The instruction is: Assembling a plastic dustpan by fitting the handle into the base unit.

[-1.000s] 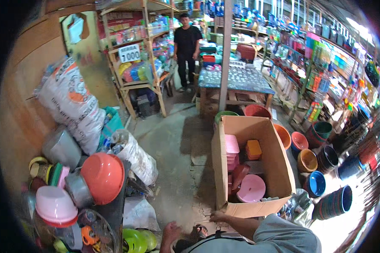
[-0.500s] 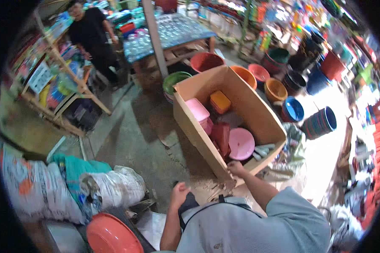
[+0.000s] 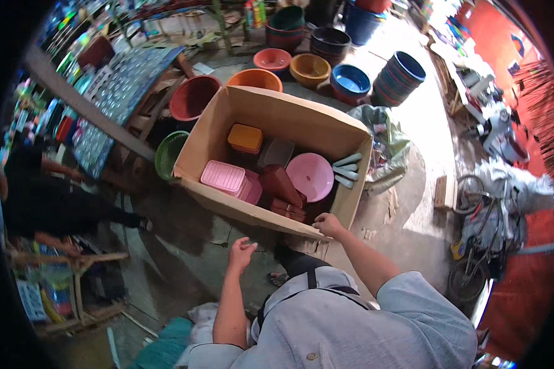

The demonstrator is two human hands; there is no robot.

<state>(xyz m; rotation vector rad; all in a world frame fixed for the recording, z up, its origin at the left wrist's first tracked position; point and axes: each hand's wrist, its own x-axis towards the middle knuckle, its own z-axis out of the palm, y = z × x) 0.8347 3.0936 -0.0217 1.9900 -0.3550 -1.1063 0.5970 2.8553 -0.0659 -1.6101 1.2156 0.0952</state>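
Observation:
A large open cardboard box (image 3: 283, 101) stands on the floor in front of me. My right hand (image 3: 330, 226) is closed on its near edge, close to the right corner. My left hand (image 3: 242, 253) hangs in the air short of the box, fingers loosely bent and apart, holding nothing I can see. Inside the box lie pink lidded containers (image 3: 224, 176), orange square containers (image 3: 245, 138), a round pink basin (image 3: 310, 177), dark red plastic pieces (image 3: 281, 186), a clear container (image 3: 276, 152) and several pale, long-handled items (image 3: 346, 169) whose kind I cannot make out.
Behind the box stand basins, among them orange (image 3: 255, 78), yellow (image 3: 309, 70) and blue (image 3: 350, 82), and a bucket stack (image 3: 399, 77). A green tub (image 3: 169, 155) touches its left side. A post (image 3: 89, 101) crosses before a glassware table (image 3: 129, 83). A person in dark clothes (image 3: 61, 190) is at left.
My view has swung to the right, so the box sits further left and turned in the picture. My right hand stays at its edge; my left hand remains free beside it.

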